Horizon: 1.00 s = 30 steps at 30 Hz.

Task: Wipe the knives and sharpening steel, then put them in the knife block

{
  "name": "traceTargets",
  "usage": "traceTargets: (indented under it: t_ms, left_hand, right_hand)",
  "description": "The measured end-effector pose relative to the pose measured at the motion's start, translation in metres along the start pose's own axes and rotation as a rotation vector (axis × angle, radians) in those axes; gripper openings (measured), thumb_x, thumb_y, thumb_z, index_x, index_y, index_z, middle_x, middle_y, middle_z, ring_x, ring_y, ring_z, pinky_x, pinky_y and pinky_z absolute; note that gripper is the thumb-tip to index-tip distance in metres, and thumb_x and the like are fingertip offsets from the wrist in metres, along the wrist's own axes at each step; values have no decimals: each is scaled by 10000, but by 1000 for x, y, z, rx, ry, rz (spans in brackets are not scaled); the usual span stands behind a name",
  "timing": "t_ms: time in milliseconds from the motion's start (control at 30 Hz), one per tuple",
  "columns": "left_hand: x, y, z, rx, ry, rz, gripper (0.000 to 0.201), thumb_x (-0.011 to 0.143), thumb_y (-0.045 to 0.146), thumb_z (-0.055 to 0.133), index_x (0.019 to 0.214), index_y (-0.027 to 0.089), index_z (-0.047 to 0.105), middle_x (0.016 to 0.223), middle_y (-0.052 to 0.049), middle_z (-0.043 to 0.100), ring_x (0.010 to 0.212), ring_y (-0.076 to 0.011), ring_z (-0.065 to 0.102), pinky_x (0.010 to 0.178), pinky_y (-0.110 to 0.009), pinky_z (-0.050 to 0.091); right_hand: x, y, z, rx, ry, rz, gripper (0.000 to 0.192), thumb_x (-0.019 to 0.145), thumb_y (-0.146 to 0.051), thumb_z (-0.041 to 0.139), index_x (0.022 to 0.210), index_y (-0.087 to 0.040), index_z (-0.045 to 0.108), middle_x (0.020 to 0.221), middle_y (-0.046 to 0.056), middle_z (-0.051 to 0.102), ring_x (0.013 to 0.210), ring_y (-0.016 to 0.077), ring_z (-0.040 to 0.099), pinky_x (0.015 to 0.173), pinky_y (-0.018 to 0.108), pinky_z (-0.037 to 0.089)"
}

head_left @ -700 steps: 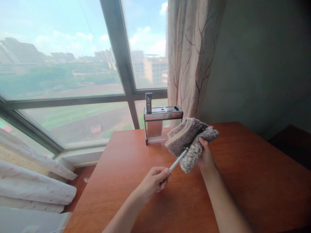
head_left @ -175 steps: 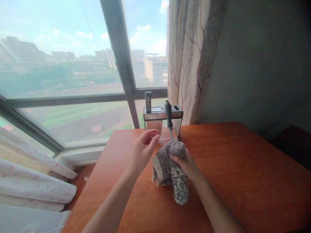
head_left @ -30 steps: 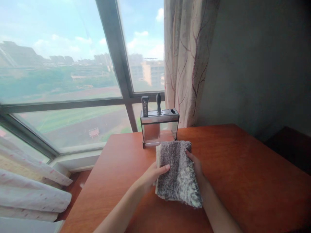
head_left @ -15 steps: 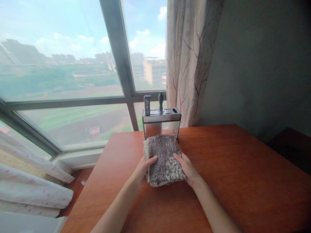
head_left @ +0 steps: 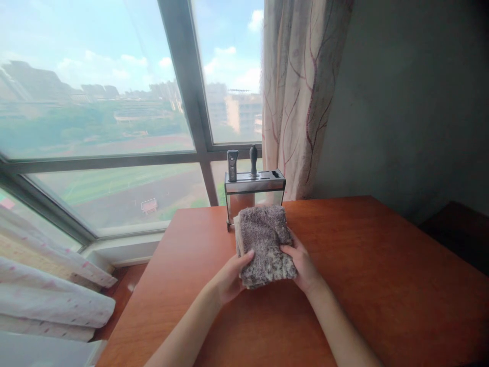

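Between my hands is a folded, fluffy grey-brown and white towel [head_left: 265, 244], tilted so that its broad face shows. My left hand [head_left: 233, 275] grips its lower left side, thumb on the front and the other fingers hidden behind. On the lower right side, my right hand [head_left: 303, 262] holds it the same way, thumb across the front. Just behind the towel stands a knife block [head_left: 255, 182] with clear sides and a metal-look top, its lower part partly covered by the towel. Two dark handles stick up out of it, one flat [head_left: 232, 165] and one rounded [head_left: 253, 160].
The brown wooden table [head_left: 362, 265] spreads out on both sides of my arms. Beyond its far edge are a framed window [head_left: 202, 153] and a patterned curtain [head_left: 298, 102]. More curtain fabric [head_left: 49, 300] hangs low at the left.
Both hands have shifted the towel slightly to the right and up, and it is turned a little. The knife block's lower left corner now shows, while its lower right is covered.
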<state>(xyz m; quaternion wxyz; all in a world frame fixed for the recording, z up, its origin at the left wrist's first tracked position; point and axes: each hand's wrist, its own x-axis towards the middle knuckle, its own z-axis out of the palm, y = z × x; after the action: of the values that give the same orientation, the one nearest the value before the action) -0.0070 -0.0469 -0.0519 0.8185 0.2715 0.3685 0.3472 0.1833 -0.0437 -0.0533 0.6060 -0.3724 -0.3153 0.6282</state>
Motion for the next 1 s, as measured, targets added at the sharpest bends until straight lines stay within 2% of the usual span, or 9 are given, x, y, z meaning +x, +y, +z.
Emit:
traceTargets:
  t_ms: [267, 333, 433, 533, 633, 700, 767, 833, 1000]
  left_hand:
    - [6, 3, 3, 262, 154, 342, 592, 680, 184, 725, 1242, 170, 541, 1127, -96, 682, 1058, -278, 620, 912, -380, 485]
    - [10, -1, 2, 356, 201, 402, 608, 668, 144, 696, 1253, 170, 532, 1125, -85, 678, 1121, -289, 578, 974, -403, 438]
    - [15, -10, 1, 479, 176, 414, 597, 641, 119, 693, 1218, 157, 546, 1146, -91, 663, 1168, -299, 541, 1034, -418, 375]
    - [14, -11, -4, 594, 149, 387, 542, 682, 242, 721, 1184, 150, 538, 1143, -116, 650, 1102, -309, 580, 989, -430, 413]
    - [9, -6, -9, 839, 318, 472, 548, 770, 415, 652, 1225, 159, 485, 1132, -140, 628, 1051, -316, 602, 934, -458, 446]
    - [4, -3, -9, 1103, 413, 633, 592, 810, 430, 600, 1317, 178, 426, 1288, -165, 530, 1202, -323, 509, 1013, -478, 382]
    - [1, -3, -7, 1381, 374, 773, 642, 831, 413, 574, 1402, 208, 363, 1482, -160, 332, 1379, -320, 294, 1108, -485, 257]
    - [0, -6, -3, 1602, 248, 787, 671, 842, 428, 558, 1444, 241, 328, 1569, -127, 171, 1440, -327, 117, 1141, -511, 159]
    - [0, -21, 2, 1797, 124, 584, 664, 867, 538, 472, 1461, 282, 319, 1575, -119, 178, 1438, -365, 103, 1121, -585, 128]
  right_hand:
    - [-1, -7, -6, -54, -116, 82, 611, 685, -209, 616, 1286, -260, 520, 1148, 39, 682, 1049, 269, 628, 898, 393, 487]
    - [2, -3, -12, -225, -57, 48, 613, 707, -255, 622, 1306, -253, 493, 1200, 46, 654, 1104, 267, 600, 956, 411, 450]
    - [9, 6, -28, -661, 132, -89, 687, 689, -277, 639, 1349, -234, 453, 1269, 75, 607, 1184, 284, 539, 1047, 457, 352]
    - [14, 13, -45, -922, 211, -196, 668, 705, -293, 614, 1352, -224, 459, 1265, 99, 603, 1196, 300, 529, 1049, 476, 346]
    - [13, 14, -57, -1026, 235, -284, 605, 744, -321, 594, 1333, -231, 483, 1253, 98, 608, 1179, 297, 541, 1039, 470, 369]
    - [8, 14, -61, -1082, 253, -302, 569, 775, -352, 581, 1323, -225, 495, 1267, 111, 595, 1167, 308, 545, 1026, 483, 383]
    - [3, 14, -63, -1129, 237, -320, 535, 811, -388, 559, 1315, -216, 502, 1294, 127, 572, 1178, 319, 534, 1015, 493, 393]
    - [-2, 17, -65, -1164, 191, -362, 509, 828, -409, 554, 1298, -217, 518, 1294, 130, 569, 1191, 322, 516, 1021, 497, 388]
    - [-8, 24, -71, -1268, 159, -446, 458, 792, -380, 604, 1225, -235, 580, 1269, 119, 583, 1221, 343, 465, 1051, 526, 346]
